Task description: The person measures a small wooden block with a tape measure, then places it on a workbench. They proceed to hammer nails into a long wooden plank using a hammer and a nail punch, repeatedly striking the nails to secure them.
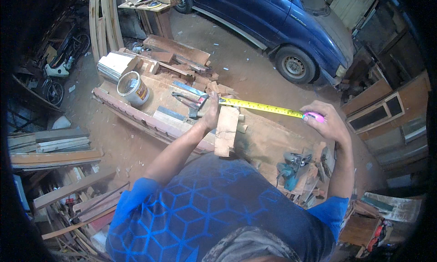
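Cluttered workbench mid-frame, blue car parked upper right, and the left hand pins the yellow tape measure against a wood block while the right hand curls fingers round its pink case.

Left hand pins yellow tape blade on workbench; right hand grips pink tape case.

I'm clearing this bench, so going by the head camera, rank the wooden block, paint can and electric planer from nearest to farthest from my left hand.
From the left hand:
1. Wooden block, just right of it.
2. Paint can, off to the left.
3. Electric planer, lower right, bench's near end.
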Available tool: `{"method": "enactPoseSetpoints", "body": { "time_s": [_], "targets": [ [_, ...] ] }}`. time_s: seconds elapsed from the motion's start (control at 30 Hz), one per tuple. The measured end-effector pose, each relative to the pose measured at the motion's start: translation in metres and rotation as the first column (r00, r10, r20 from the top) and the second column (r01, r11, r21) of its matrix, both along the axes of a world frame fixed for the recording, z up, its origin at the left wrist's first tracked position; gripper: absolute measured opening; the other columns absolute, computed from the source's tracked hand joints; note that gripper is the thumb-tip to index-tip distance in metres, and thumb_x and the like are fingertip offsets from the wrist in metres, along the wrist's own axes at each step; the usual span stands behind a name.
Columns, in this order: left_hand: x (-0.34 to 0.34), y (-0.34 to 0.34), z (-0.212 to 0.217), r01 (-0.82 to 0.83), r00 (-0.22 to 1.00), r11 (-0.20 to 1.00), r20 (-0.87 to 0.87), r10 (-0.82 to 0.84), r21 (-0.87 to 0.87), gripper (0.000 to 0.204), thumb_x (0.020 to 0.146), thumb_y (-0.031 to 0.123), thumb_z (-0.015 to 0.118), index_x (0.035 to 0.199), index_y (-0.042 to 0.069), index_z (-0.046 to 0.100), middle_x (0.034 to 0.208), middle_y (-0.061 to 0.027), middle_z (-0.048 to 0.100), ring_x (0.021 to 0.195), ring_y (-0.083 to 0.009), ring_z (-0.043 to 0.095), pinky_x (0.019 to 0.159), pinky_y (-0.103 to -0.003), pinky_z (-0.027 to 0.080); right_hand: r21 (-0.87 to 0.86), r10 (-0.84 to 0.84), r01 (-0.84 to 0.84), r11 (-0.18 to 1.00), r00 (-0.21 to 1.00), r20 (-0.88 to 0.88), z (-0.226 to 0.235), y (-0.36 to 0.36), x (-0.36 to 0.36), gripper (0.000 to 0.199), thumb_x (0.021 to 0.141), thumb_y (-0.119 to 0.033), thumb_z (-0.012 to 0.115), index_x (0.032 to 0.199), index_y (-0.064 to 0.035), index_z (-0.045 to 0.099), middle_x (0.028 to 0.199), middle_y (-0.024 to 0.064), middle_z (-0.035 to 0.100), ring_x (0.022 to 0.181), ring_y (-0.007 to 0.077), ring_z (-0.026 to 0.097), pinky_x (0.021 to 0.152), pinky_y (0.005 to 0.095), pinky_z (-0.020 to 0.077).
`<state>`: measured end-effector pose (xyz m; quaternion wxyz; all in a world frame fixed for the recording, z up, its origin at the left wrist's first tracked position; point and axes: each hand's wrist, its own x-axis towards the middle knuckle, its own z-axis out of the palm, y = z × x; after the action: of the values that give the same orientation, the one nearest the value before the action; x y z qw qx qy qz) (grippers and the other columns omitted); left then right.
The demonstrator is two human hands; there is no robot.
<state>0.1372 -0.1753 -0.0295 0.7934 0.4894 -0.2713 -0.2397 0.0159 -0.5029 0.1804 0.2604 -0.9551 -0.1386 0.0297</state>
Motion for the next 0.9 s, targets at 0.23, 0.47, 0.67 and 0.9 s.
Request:
{"method": "enactPoseSetpoints", "body": {
  "time_s": [0.23,0.47,0.67,0.9],
  "targets": [
    [0.006,-0.008,-0.003,0.072,0.994,0.997,0.077,-0.073,0.012,0.088,0.098,0.079,0.006,0.095,0.007,0.057,0.084,-0.0063,0.064,0.074,-0.0153,0.061,0.069,-0.030,0.051,-0.012,-0.038,0.038,0.999,0.999,0.015,0.004,-0.009,-0.014,0.036,0.084,-0.028,0.072,0.107,0.0003,0.074,0.095,0.0176,0.071,0.089,0.0337,0.068,0.082,0.0413,0.0527],
    [0.008,-0.014,-0.007,0.134,0.991,0.989,-0.018,-0.135,-0.065,0.079,0.102,0.075,0.013,0.094,0.009,0.055,0.082,-0.0060,0.064,0.071,-0.0151,0.062,0.068,-0.029,0.052,-0.018,-0.013,0.014,1.000,0.999,0.051,0.001,-0.014,-0.017,0.035,0.084,-0.026,0.073,0.107,-0.0002,0.074,0.094,0.0174,0.071,0.088,0.0339,0.068,0.081,0.0410,0.0532],
    [0.012,-0.011,-0.011,0.154,0.986,0.984,-0.045,-0.158,-0.085,0.077,0.103,0.074,0.018,0.098,0.008,0.057,0.086,-0.0066,0.064,0.078,-0.0145,0.063,0.072,-0.029,0.053,-0.028,-0.035,0.036,0.999,0.998,0.047,0.000,-0.012,-0.017,0.034,0.083,-0.025,0.072,0.107,-0.0014,0.074,0.095,0.0173,0.071,0.088,0.0342,0.068,0.082,0.0414,0.0531],
    [0.008,-0.012,-0.007,0.129,0.991,0.992,-0.044,-0.129,-0.007,0.083,0.103,0.074,0.013,0.102,0.006,0.060,0.087,-0.0060,0.064,0.080,-0.0142,0.063,0.073,-0.029,0.052,-0.030,-0.054,0.055,0.998,0.998,0.045,-0.001,-0.012,-0.020,0.035,0.083,-0.027,0.073,0.106,-0.0008,0.075,0.095,0.0172,0.071,0.089,0.0332,0.069,0.083,0.0409,0.0533]
  ]
}}
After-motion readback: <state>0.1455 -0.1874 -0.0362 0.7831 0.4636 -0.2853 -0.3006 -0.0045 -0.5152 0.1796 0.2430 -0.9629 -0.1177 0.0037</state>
